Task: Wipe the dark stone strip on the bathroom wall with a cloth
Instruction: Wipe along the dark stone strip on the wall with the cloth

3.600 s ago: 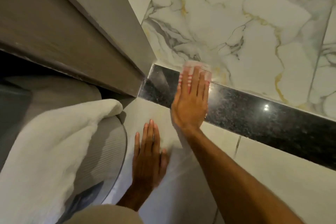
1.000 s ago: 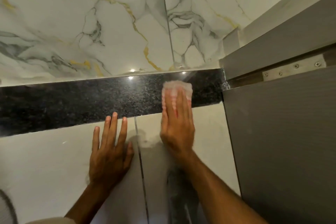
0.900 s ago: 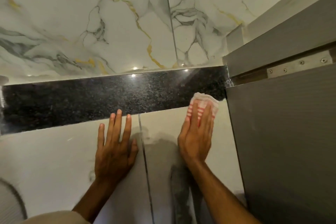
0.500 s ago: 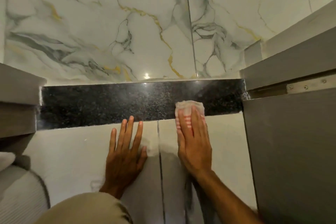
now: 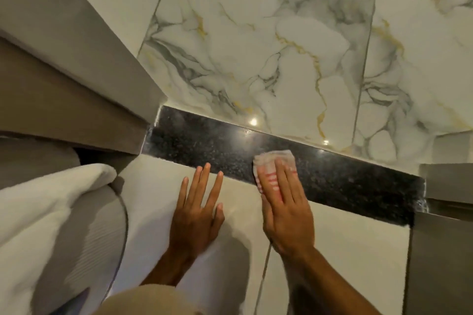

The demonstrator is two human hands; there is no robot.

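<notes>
A dark speckled stone strip (image 5: 204, 146) runs across the wall, sloping down to the right between marble tiles above and plain pale tiles below. My right hand (image 5: 286, 210) lies flat on a white cloth with red stripes (image 5: 271, 166), pressing it against the strip near its middle. The cloth's top edge shows above my fingertips. My left hand (image 5: 197, 210) rests flat with fingers spread on the pale tile just below the strip, its fingertips touching the strip's lower edge. It holds nothing.
A grey cabinet (image 5: 64, 84) juts out at the left, meeting the strip's left end. A white towel (image 5: 33, 212) lies over a grey ribbed round object (image 5: 99, 233) at lower left. A grey panel (image 5: 440, 263) closes off the right end.
The view has swung left and tilted. My right hand has slid the cloth left along the strip, away from the right panel. My left hand stays flat on the pale tile.
</notes>
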